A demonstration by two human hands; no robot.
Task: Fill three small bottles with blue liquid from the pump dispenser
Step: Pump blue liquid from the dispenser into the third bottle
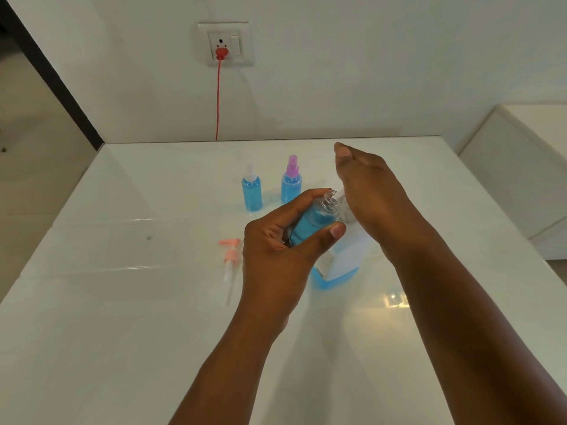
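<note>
Gripping a small clear uncapped bottle (319, 217) nearly full of blue liquid, left hand (276, 256) tilting its neck toward the pump dispenser (340, 259); right hand (368, 191) flat, fingers straight, pressing on top. Behind, two capped blue-filled bottles: white-topped (252, 191), purple-topped (291, 182). Left on white table (122, 271), loose pink pump (230, 259).

Home (wall socket (225, 43), white table (122, 271))

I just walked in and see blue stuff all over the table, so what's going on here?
A person is filling small bottles with blue liquid. The left hand grips an uncapped bottle, tilted under the pump dispenser, while the right hand presses down on its pump. Two filled bottles stand capped behind. A pink pump cap lies on the white table.
</note>
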